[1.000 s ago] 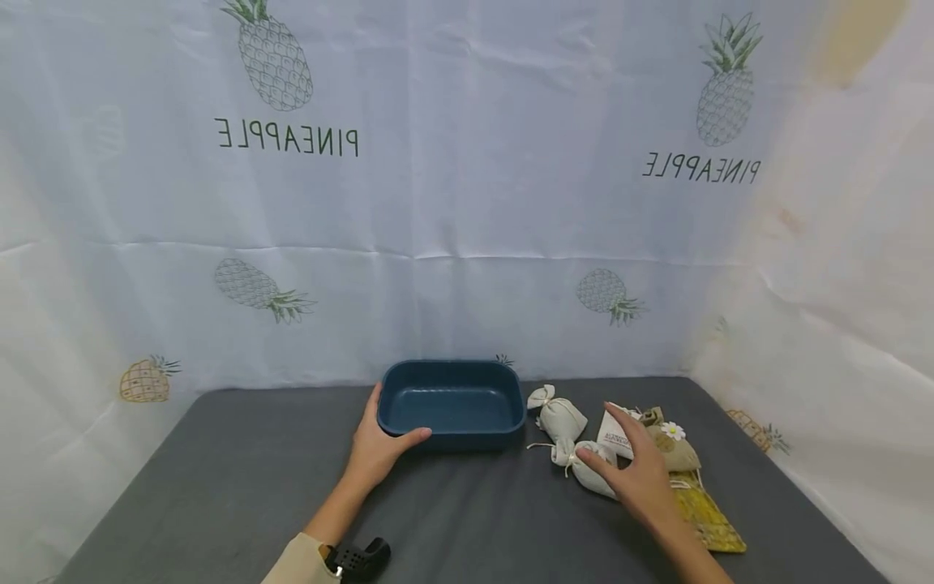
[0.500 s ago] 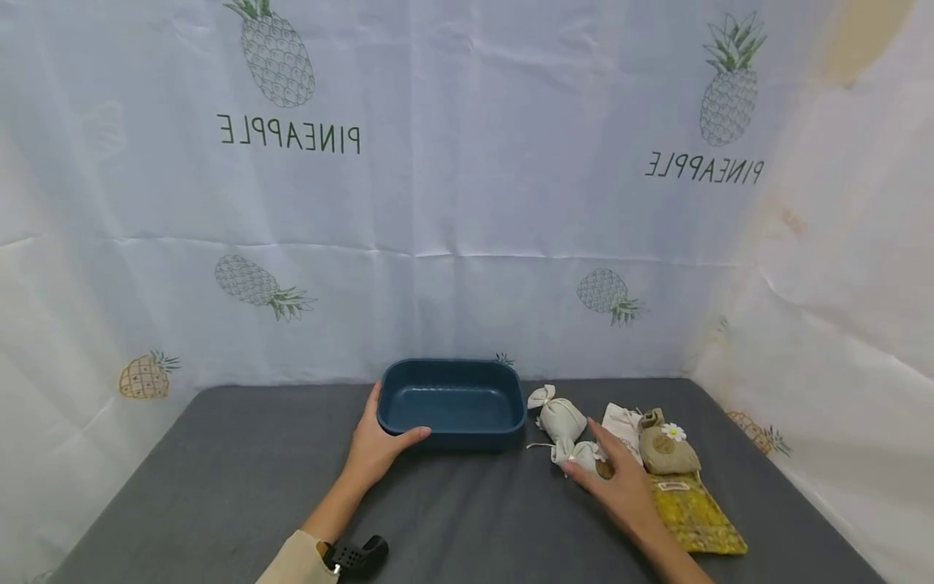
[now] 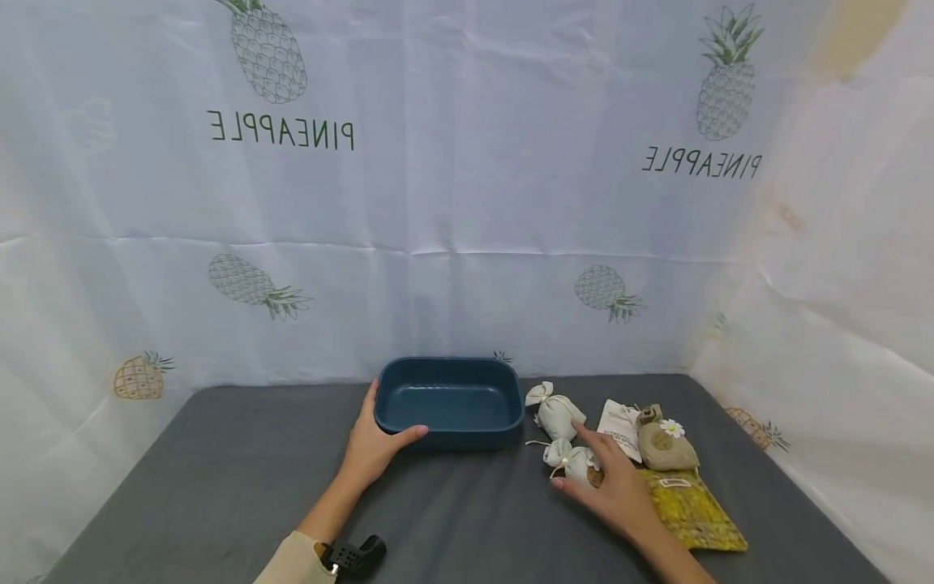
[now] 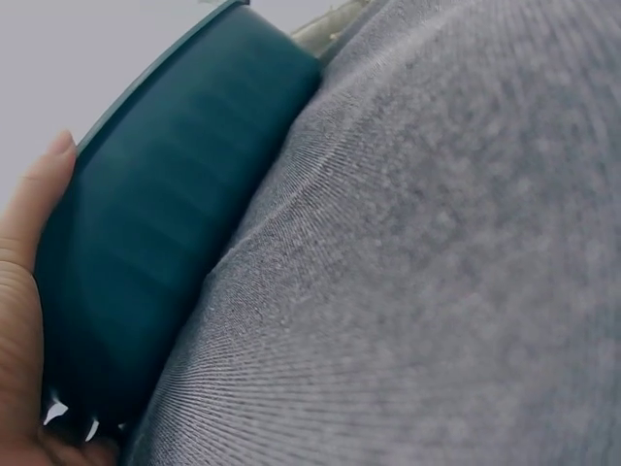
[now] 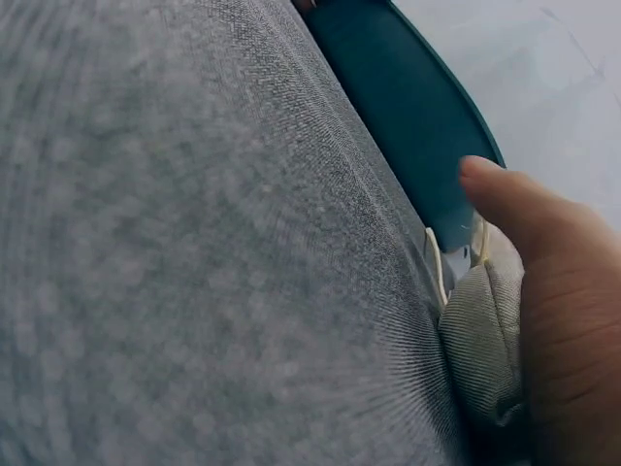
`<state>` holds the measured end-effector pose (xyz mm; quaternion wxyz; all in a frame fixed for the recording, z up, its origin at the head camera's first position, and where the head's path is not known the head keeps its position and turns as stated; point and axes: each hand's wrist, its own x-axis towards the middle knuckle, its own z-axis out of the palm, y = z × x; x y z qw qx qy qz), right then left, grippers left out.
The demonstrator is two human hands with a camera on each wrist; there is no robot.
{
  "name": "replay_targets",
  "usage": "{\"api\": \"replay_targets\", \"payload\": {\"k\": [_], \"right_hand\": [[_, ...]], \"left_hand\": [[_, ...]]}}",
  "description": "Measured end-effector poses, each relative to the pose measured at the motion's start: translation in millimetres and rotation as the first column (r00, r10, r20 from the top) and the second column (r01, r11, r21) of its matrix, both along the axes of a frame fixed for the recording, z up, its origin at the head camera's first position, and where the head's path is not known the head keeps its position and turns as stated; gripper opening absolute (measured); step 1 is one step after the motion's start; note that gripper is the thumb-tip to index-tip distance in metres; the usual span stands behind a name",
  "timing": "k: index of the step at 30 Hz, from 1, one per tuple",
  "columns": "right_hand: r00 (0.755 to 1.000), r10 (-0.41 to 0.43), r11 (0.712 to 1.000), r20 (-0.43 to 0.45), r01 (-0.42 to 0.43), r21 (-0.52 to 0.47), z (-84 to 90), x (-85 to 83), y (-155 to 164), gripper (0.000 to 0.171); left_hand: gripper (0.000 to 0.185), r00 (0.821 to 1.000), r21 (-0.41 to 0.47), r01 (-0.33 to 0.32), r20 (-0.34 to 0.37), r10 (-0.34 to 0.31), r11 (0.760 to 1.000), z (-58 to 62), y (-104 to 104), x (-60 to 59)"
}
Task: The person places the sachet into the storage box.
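A dark blue rectangular container (image 3: 451,439) stands near the table's back edge. My left hand (image 3: 370,448) holds its left end, thumb along the front rim; in the left wrist view the thumb (image 4: 49,184) lies at the container's rim. Two pale cloth drawstring pouches lie right of the container: a farther one (image 3: 558,417) and a nearer one (image 3: 576,463). My right hand (image 3: 611,485) is spread around the nearer pouch, its thumb and index finger apart. The right wrist view shows this pouch (image 5: 480,330) beside the hand, with the thumb straight; the other fingers are hidden.
A flat cream pouch (image 3: 620,428), an olive pouch (image 3: 666,448) with a white flower and a yellow patterned pouch (image 3: 693,511) lie right of my right hand. A grey cloth (image 3: 241,470) covers the table. A white pineapple-print curtain (image 3: 438,186) hangs behind.
My right hand has moved left over the nearer pale pouch, which has shifted slightly left. The olive and yellow pouches are now less covered. My left hand keeps its hold on the container.
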<state>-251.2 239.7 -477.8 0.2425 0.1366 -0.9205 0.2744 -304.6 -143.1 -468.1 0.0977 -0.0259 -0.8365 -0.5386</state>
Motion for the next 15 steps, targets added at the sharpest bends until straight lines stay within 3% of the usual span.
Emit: {"api": "replay_targets", "payload": {"k": [4, 8, 15], "right_hand": [[0.989, 0.14, 0.99, 0.054, -0.14, -0.008, 0.2, 1.2, 1.9, 0.088], [0.97, 0.229, 0.973, 0.076, -0.23, 0.01, 0.8, 2.3, 2.9, 0.08], [0.967, 0.255, 0.966, 0.029, -0.256, 0.048, -0.9, 1.6, 1.3, 0.059]], "left_hand": [[0.119, 1.0, 0.0, 0.005, 0.011, -0.005, 1.0, -0.2, 1.0, -0.6], [0.119, 1.0, -0.007, 0.004, 0.016, -0.004, 1.0, -0.7, 1.0, -1.1], [0.12, 1.0, -0.009, 0.0, 0.023, 0.0, 1.0, -0.7, 0.7, -0.2]]}}
